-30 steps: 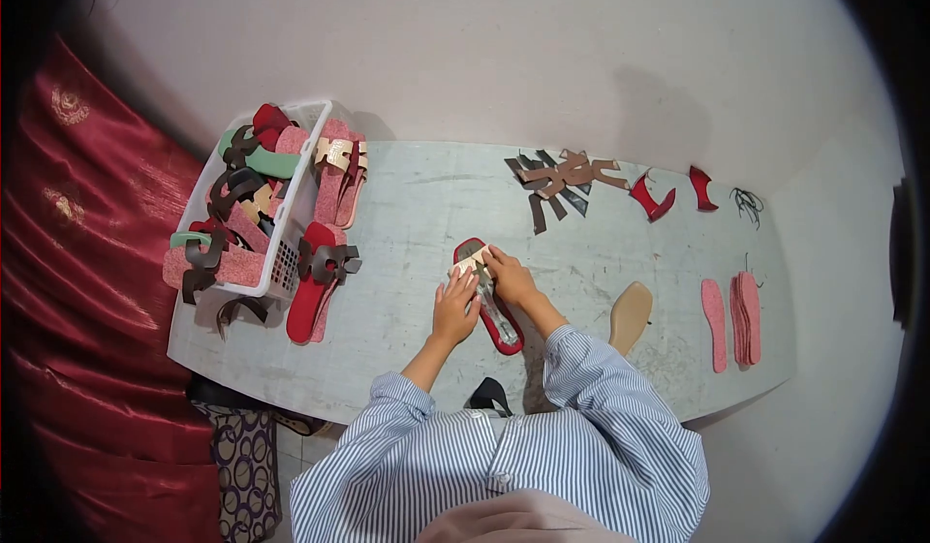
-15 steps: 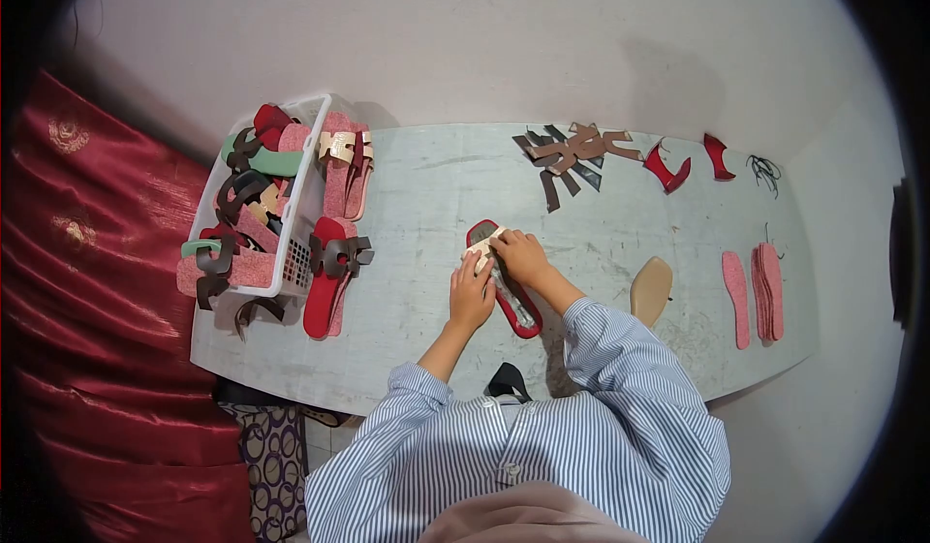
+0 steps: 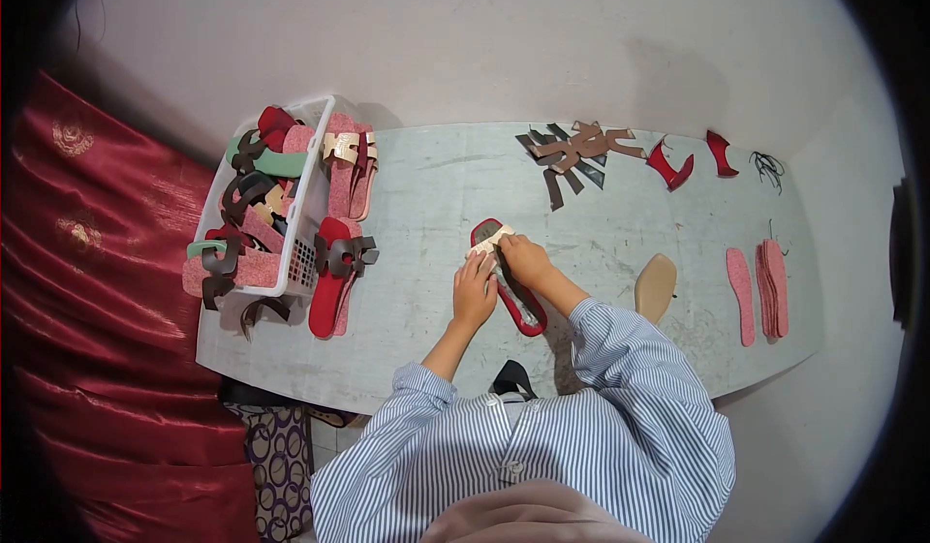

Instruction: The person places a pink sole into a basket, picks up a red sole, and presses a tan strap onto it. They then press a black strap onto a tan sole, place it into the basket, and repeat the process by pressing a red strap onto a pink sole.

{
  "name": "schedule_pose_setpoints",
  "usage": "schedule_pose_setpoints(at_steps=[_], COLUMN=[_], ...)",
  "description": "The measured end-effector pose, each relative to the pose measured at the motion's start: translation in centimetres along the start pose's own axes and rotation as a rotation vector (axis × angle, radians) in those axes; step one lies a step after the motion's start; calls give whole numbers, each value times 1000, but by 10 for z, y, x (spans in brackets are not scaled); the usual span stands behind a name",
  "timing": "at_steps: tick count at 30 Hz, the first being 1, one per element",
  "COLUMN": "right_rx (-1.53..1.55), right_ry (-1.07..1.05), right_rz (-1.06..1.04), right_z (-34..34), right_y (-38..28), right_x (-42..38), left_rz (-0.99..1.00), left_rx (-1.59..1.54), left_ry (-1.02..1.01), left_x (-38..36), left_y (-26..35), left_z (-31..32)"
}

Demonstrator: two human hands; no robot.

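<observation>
A red-edged sandal sole (image 3: 528, 316) lies at a slant on the table in front of me, its inner face greyish and shiny. Across its front part runs a cream strap (image 3: 491, 240). My left hand (image 3: 475, 291) is at the left end of this strap, fingers closed on it against the sole's edge. From the right, my right hand (image 3: 525, 260) grips the strap's other end with bent fingers. The fingertips and strap ends are partly hidden beneath the hands.
At left, a white basket (image 3: 308, 189) holds sandals and pieces; a red sandal (image 3: 329, 296) lies beside it. Brown and black straps (image 3: 572, 155), red uppers (image 3: 668, 165) and black cords (image 3: 767, 170) lie at the back. Rightward are a beige sole (image 3: 656, 288) and pink insoles (image 3: 772, 291).
The view has shifted slightly. My right hand's fingers are bent more tightly over the strap's right end; my left hand stays at its left end.
</observation>
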State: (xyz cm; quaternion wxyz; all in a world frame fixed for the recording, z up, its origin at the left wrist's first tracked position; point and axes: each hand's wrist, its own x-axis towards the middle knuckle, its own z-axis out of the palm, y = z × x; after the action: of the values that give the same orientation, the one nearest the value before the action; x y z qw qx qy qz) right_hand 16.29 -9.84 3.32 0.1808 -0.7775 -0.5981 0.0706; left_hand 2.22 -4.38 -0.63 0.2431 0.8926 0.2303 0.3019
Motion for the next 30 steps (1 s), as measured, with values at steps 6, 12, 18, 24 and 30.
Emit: schedule_pose_setpoints(at_steps=[6,12,18,24,30], right_rx=[18,39,53,58,96], right_ry=[-44,-46,-36,4,-32], right_rz=[-22,-26,-20,-21,3], right_z=[0,2,5,5,-1], right_y=[6,9,9,9,10], right_x=[-1,-1,-1,-3,-3], left_rz=[-49,-11,44,81,144], left_rx=[-72,5,-9,-61,35], left_ry=[39,99,94,77,79], left_x=[1,6,6,5,6], left_y=[-4,-3,-10,-9,-7], left_z=[2,3,3,2,1])
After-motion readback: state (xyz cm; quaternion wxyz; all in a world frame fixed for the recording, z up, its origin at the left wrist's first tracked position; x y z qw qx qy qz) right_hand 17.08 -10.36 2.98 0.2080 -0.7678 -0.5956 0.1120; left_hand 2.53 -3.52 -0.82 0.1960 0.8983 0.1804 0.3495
